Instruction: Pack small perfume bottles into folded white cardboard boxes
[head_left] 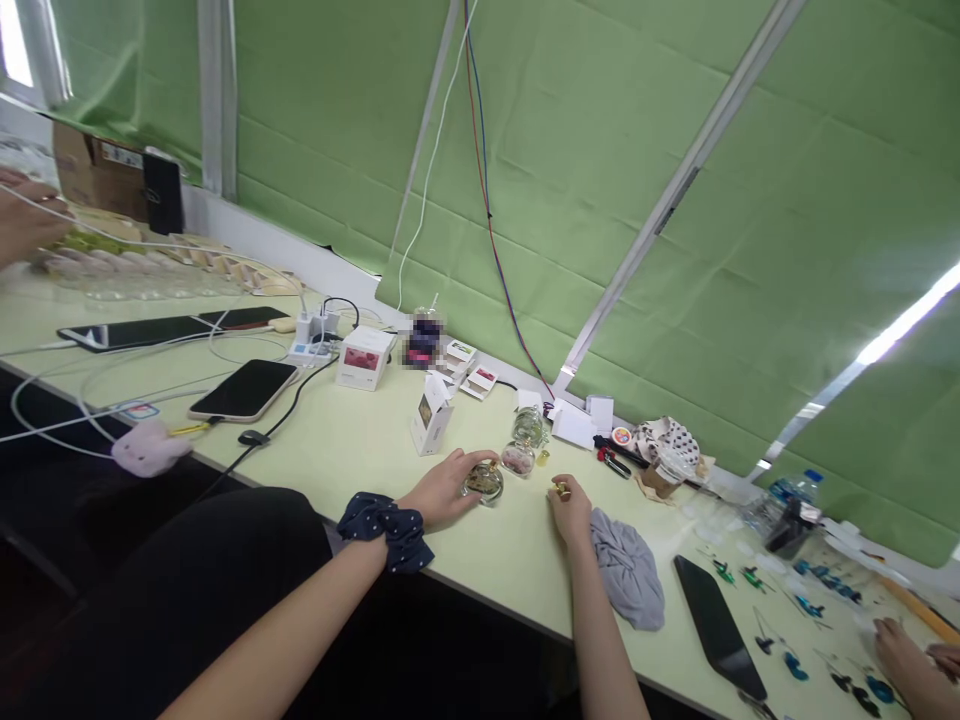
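Note:
My left hand (448, 490), with a dark dotted scrunchie (386, 530) at the wrist, holds a round glass bottle (487, 484) by its side; dried plant pieces show inside. My right hand (573, 512) is closed on a small gold-coloured cap (561, 490), apart from the bottle. Just beyond the held bottle stands a round bottle with pink contents (517, 458), and behind it a clear glass bottle with greenish contents (528, 426). A small yellowish piece (543, 458) lies beside them. An upright white box with a dark picture (430, 416) stands beyond my left hand.
A grey cloth (627, 570) and a phone (718, 625) lie to my right. Left are another phone (244, 390), cables, a charger (311, 340) and a white box (364, 358). Other people's hands appear at the far left (26, 218) and far right (909, 662), near blue-green pieces.

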